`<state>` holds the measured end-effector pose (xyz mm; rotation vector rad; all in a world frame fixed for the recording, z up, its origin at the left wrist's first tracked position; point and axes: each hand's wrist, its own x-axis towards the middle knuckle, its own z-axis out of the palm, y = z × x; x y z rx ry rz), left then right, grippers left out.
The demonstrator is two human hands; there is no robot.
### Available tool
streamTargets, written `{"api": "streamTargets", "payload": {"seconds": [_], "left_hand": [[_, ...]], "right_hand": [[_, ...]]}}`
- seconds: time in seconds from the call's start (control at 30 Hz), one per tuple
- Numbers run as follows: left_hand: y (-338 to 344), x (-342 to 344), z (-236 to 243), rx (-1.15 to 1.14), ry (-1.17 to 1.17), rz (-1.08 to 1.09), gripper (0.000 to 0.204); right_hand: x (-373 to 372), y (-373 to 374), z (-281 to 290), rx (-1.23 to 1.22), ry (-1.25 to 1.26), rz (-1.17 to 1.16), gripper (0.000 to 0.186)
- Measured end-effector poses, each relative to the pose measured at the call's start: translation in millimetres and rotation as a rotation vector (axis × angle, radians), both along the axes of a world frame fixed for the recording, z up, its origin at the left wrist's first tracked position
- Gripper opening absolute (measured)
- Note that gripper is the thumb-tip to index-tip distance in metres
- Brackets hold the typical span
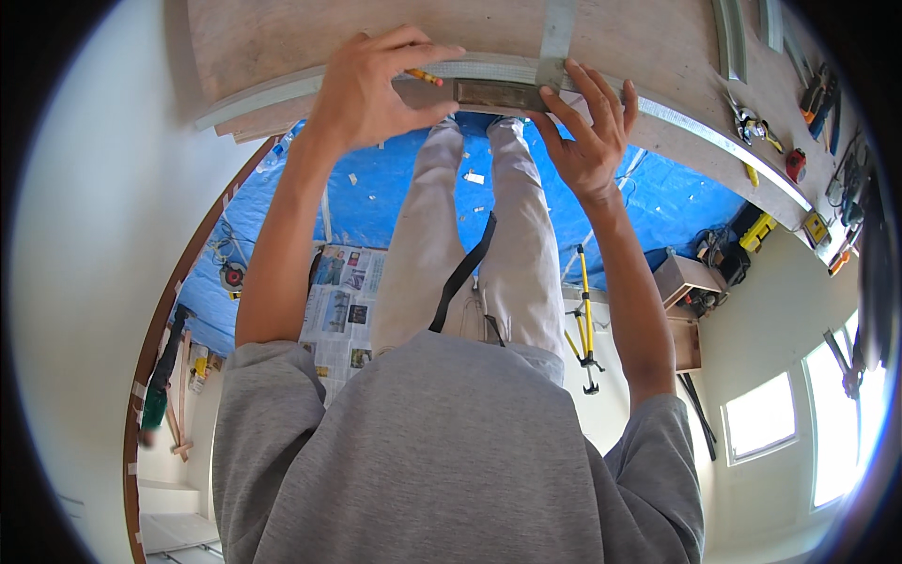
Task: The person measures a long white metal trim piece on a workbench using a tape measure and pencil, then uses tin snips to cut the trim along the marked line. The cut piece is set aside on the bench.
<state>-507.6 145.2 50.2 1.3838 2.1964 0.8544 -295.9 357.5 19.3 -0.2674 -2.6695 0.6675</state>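
Observation:
My left hand (371, 89) has a short yellow pencil (425, 76) tucked among its fingers, the thumb spread apart below. Its fingertips reach over a long galvanized metal profile (258, 97) lying along the near edge of the wooden worktop (291, 36). A try square (556, 38) rests across the profile, its metal blade pointing away from me. The brownish stock (489, 95) lies along the near side of the profile. My right hand (592, 132) presses the square's corner with its thumb and index finger, the other fingers stretched over the profile.
On the worktop's right are pliers (749, 124), a red tape measure (796, 165), more metal profiles (729, 39) and other tools. Blue sheeting (366, 197) and newspaper (343, 301) cover the floor. A yellow-and-black tripod (584, 320) and a wooden box (684, 280) stand to the right.

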Motion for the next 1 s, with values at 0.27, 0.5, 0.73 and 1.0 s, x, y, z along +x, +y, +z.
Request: {"api": "streamTargets", "payload": {"seconds": [0.27, 0.5, 0.73, 1.0], "left_hand": [[4.8, 15.4, -2.9, -0.043, 0.136, 0.024, 0.059], [1.1, 24.1, -6.1, 0.006, 0.160, 0.045, 0.056], [-0.2, 26.3, -9.8, 0.063, 0.171, 0.057, 0.054], [1.5, 25.9, -11.8, 0.049, 0.182, 0.075, 0.059]], "right_hand": [[-5.3, -5.2, -1.4, 0.013, -0.003, -0.004, 0.036], [-2.1, -4.4, 1.4, 0.060, -0.049, 0.005, 0.053], [-2.8, 3.2, 7.1, 0.076, -0.142, 0.038, 0.069], [-6.2, 11.2, 0.8, 0.038, -0.098, 0.067, 0.069]]}}
